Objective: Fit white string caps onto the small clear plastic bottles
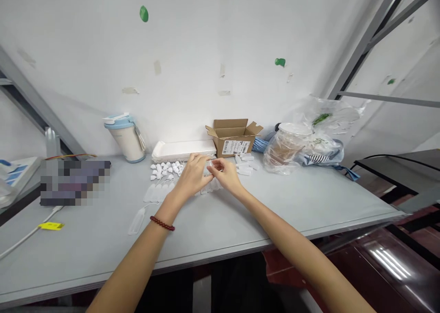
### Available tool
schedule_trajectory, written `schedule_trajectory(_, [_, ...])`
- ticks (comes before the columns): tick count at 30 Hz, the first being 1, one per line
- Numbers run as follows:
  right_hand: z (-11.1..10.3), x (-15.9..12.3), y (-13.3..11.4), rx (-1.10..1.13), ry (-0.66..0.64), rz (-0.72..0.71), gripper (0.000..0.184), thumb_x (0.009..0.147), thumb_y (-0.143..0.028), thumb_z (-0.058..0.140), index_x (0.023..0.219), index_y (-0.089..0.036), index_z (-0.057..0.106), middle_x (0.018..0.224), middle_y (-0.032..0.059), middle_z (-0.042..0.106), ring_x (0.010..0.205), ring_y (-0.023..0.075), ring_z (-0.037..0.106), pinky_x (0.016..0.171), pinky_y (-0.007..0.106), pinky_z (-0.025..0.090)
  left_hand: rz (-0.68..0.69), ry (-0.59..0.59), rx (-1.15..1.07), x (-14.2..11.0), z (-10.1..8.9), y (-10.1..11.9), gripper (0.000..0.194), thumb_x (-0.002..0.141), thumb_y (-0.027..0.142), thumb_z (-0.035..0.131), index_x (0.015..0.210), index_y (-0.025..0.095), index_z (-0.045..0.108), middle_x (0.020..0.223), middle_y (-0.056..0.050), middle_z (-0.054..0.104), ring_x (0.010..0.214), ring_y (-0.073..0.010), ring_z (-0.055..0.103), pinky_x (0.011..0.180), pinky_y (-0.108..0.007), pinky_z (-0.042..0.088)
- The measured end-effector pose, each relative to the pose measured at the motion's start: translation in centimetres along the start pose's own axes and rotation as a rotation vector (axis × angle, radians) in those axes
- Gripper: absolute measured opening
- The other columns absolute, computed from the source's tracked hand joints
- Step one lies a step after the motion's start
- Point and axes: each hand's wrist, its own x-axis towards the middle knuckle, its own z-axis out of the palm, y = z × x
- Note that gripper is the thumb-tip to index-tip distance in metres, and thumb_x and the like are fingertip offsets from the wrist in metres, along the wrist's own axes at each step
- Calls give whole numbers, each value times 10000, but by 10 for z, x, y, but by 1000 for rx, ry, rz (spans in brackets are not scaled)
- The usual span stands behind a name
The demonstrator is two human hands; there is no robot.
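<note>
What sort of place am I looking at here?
Likely a workbench in a workshop or small factory, though I can't be sure. Many small white pieces and flat translucent pieces lie on the grey table, with an open, labelled cardboard box near them.

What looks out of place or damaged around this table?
The wall looks marred, with pale tape-like scraps and green patches on it. One clear tag lies apart from the row of tags, nearer the table's front edge. I see no spill.
</note>
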Motion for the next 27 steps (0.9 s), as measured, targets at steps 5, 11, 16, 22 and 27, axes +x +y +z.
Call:
schedule_trajectory(5, [9,-21,-22,29,-228,-102,230,836,-337,574,949,-143,626,800,59,688,703,147,642,609,258,498,-136,-86,-47,-31,-47,-1,386,706,285,651,1074,193,581,1100,-87,622,1091,-291,497,908,-430,440])
schedule_trajectory(11, [25,-47,-27,-301,-489,-528,225,882,-338,547,981,-142,598,892,94,655,782,173,610,701,297,481,-307,-245,-82,-103,-105,-18,426,699,425,679,1083,269,582,1167,-48,597,1152,-280,492,953,-422,428])
schedule_trajectory(16, [39,-63,-28,-409,-551,-686,236,895,-348,522,1005,-144,565,898,92,642,779,172,591,634,271,457,-343,-348,-111,-132,-120,-30,402,700,422,687,1062,271,597,1166,-43,603,1166,-275,494,1009,-443,395])
schedule_trajectory(22, [51,-69,-31,-533,-585,-841,245,908,-388,486,976,-160,545,876,93,628,797,191,575,598,282,428,-367,-405,-135,-133,-121,-40,381,675,369,688,1030,253,612,1121,-44,605,1113,-260,532,1007,-431,400])
schedule_trajectory(27, [64,-68,-36,-492,-600,-835,345,888,-490,490,975,-159,529,851,93,624,787,200,573,614,298,438,-365,-442,-182,-137,-123,-41,374,679,349,665,1038,260,606,1112,-39,594,1102,-257,535,999,-431,400])
